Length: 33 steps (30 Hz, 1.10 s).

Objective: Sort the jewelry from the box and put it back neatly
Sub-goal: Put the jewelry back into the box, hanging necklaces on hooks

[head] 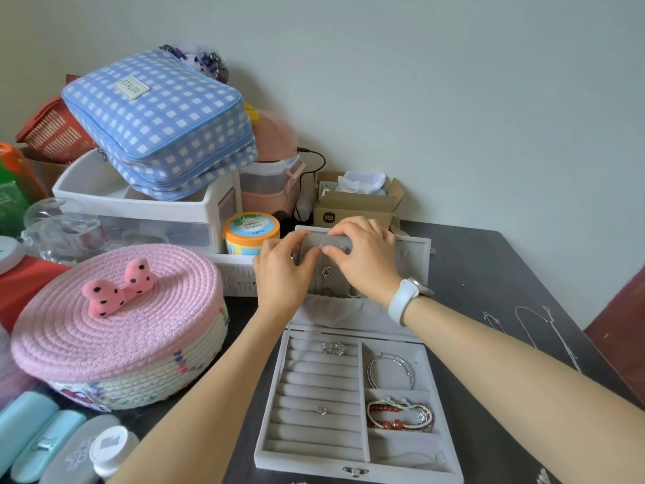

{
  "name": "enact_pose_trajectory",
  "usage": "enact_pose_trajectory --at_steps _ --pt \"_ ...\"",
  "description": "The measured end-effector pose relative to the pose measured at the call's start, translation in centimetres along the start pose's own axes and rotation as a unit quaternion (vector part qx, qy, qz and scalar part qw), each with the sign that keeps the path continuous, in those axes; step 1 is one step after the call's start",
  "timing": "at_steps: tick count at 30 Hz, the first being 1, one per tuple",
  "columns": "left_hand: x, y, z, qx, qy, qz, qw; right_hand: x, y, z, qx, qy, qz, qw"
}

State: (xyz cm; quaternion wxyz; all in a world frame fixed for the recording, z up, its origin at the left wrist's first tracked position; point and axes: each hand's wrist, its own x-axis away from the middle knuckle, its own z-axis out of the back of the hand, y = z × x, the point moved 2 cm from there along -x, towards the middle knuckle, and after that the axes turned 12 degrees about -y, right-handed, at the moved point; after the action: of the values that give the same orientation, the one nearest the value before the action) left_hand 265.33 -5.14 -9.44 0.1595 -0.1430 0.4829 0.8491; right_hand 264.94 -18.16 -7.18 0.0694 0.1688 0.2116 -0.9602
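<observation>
Both hands, left (pixel 284 270) and right (pixel 363 255), pinch a grey snap flap (pixel 326 244) inside the open jewelry box (pixel 352 462) lid, above a hanging necklace (pixel 326 272).

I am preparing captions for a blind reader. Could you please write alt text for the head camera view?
Both hands, left hand and right hand, pinch a grey strap inside the raised lid of an open grey jewelry box, where a silver necklace hangs. The tray holds rings, a silver bangle and beaded bracelets.
</observation>
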Motion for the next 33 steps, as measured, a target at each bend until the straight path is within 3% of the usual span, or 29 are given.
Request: enact_pose_trajectory --at_steps 11,17,21,25,29,33 --pt "-0.3 -0.2 0.3 0.145 -0.039 0.073 0.986 -0.2 -0.1 0.1 -0.040 -0.002 -0.016 0.999" --pt "-0.2 0.0 0.1 0.142 -0.038 0.082 0.986 0.5 -0.5 0.0 0.030 -0.027 0.003 0.999" --pt "0.5 -0.2 0.0 0.062 -0.042 0.053 0.996 1.5 -0.4 -0.2 0.071 -0.039 0.030 0.996" --pt "2.8 0.8 -0.2 -0.056 0.013 0.026 0.998 2.6 0.2 0.2 0.047 -0.033 0.034 0.998" --pt "5.1 3.0 -1.9 -0.222 0.057 -0.070 0.971 5.9 2.5 1.4 0.101 0.040 0.008 0.994" --pt "6.8 6.0 -5.9 -0.304 -0.011 -0.138 0.942 10.3 6.6 2.8 0.136 0.016 -0.045 0.990"
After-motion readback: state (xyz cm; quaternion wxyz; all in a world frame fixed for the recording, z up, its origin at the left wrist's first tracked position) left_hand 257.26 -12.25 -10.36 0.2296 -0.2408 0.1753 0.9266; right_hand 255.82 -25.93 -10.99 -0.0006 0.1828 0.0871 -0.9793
